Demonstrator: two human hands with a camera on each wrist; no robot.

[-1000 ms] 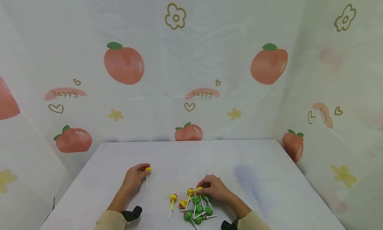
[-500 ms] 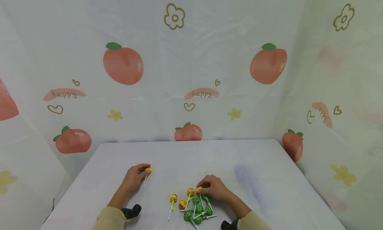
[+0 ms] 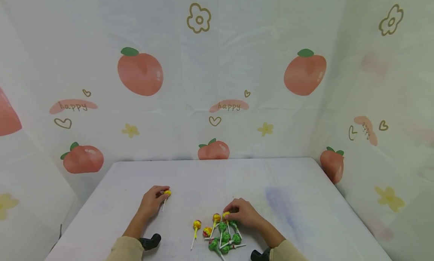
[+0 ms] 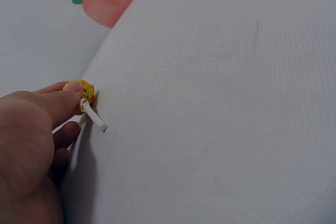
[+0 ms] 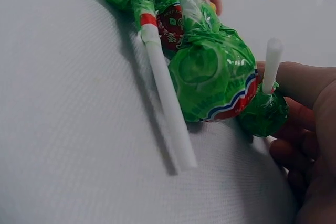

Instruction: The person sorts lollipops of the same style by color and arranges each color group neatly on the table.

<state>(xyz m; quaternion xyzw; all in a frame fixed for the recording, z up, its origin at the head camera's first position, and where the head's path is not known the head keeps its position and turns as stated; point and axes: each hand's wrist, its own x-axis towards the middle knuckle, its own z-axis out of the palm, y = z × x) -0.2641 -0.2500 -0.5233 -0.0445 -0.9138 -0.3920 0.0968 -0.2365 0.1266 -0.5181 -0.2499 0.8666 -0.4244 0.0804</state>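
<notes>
My left hand (image 3: pixel 151 201) pinches a yellow-wrapped lollipop (image 3: pixel 167 192) between thumb and fingers, over the left part of the table. In the left wrist view that lollipop's white stick (image 4: pixel 95 117) slants down to the right, close to the tabletop. My right hand (image 3: pixel 246 214) is at the upper right of a lollipop pile, pinching the head of another yellow lollipop (image 3: pixel 226 215). Green lollipops (image 3: pixel 222 227) lie just below those fingers. In the right wrist view a big green lollipop (image 5: pixel 215 77) and a darker green one (image 5: pixel 265 114) hide the fingertips.
A yellow lollipop (image 3: pixel 197 225) lies apart, left of the pile. Two further yellow lollipops, one at the top (image 3: pixel 216 217) and one at the left (image 3: pixel 207 232), belong to the pile. The white table (image 3: pixel 217 178) ends at a fruit-printed curtain (image 3: pixel 217 65).
The stick of the lollipop in my left hand has swung slightly to the left. My right hand and the pile look unmoved.
</notes>
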